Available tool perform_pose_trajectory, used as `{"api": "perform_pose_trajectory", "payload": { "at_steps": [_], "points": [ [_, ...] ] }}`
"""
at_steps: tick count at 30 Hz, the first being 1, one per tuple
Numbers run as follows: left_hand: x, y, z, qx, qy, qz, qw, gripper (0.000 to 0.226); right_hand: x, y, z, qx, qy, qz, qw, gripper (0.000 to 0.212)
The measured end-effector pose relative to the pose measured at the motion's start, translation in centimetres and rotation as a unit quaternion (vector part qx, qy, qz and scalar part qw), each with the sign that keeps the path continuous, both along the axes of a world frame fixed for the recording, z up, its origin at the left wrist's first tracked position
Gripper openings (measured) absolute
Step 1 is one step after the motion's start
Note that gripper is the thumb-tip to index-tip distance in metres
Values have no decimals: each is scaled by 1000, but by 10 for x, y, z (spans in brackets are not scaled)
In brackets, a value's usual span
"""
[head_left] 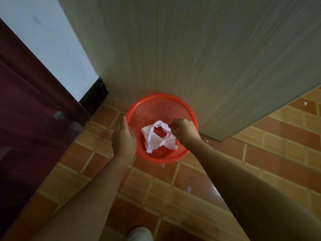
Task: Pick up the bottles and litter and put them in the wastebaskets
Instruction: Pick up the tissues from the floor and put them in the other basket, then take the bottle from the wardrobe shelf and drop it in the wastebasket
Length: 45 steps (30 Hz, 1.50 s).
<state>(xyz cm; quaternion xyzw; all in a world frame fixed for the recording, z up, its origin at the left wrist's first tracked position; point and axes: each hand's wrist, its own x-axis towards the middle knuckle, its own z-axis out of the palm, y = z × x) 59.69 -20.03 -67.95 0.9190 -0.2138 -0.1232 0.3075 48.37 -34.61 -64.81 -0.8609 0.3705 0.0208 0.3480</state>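
Crumpled tissue (pixel 159 136) going into the red wastebasket (pixel 173 158).
Our right hand (pixel 184 130) pinches it over the opening; our left hand (pixel 123 138), fingers relaxed, steadies the rim. Next we let go.

Brick-patterned tile floor (pixel 217 171) bears a red wastebasket (pixel 173 101) and scattered white paper scraps (pixel 188 189)

Over a red wastebasket (pixel 161 101) standing against a grey panel (pixel 191 49) on brick-patterned floor (pixel 191 180), the right hand (pixel 184 130) pinched crumpled white paper (pixel 159 136) while the left hand (pixel 123 136) rested against its rim.
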Motion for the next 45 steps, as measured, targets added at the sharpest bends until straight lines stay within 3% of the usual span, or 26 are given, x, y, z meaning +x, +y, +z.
{"api": "perform_pose_trajectory", "payload": {
  "at_steps": [8, 13, 17, 23, 28, 35, 39, 45],
  "points": [
    [-1, -2, 15, 72, -4, -7, 997, 54, -16, -10, 28, -61, -29, 35, 997, 28],
    [-7, -8, 70, 99, -30, -40, 994, 55, -42, -20, 81, -127, -16, 69, 989, 36],
    [-21, -22, 146, 124, -85, -147, 978, 50, -75, -26, 149, -148, 31, 94, 984, 37],
    [-61, -39, 286, 157, -161, -317, 921, 47, -145, -23, 275, -160, 72, 108, 978, 42],
    [-110, -37, 416, 192, -173, -356, 898, 47, -221, -17, 400, -192, 71, 57, 977, 43],
    [-202, -24, 586, 169, -194, -410, 875, 46, -332, 6, 568, -222, 95, -37, 970, 45],
    [-246, -18, 646, 138, -219, -415, 872, 45, -386, 30, 622, -221, 59, -100, 968, 42],
    [-301, -13, 689, 113, -200, -454, 861, 42, -449, 65, 671, -230, 39, -160, 959, 44]
  ]
}}
